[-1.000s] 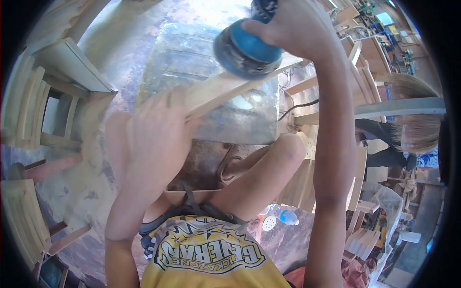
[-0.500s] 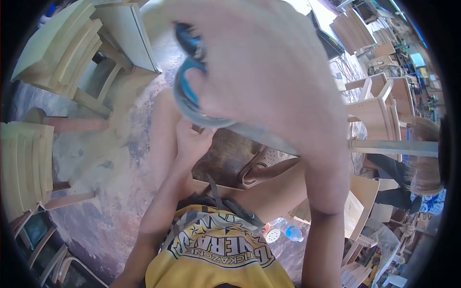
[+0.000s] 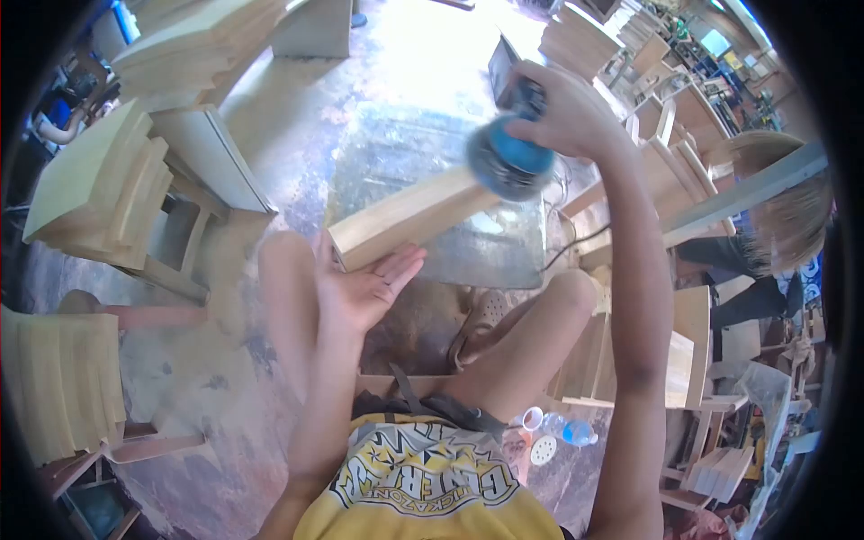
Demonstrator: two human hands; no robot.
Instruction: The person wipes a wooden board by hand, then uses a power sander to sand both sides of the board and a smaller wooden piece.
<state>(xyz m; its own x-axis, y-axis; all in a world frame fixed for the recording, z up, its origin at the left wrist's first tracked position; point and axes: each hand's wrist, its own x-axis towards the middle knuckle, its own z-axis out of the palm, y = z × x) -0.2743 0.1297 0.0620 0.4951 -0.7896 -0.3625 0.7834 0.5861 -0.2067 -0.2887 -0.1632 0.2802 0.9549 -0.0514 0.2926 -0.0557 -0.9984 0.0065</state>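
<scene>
A pale wooden block slants across a worn grey panel on the floor. Its near end sits between the thumb and fingers of my left hand, palm turned up and fingers loosely extended along the lower edge. My right hand grips a blue power sander from above. The sander's round base, blurred by motion, overlaps the block's far end and hides it. A dark cord runs near the panel's right edge.
Stacked wooden parts stand to the left, with more at lower left. A plastic bottle lies by my right thigh. Wooden chair frames crowd the right, where another person is beside a grey post.
My right hand and the sander have moved away from close before the camera to the block's far end. My left hand has opened from a pinch, palm up. The view has shifted.
</scene>
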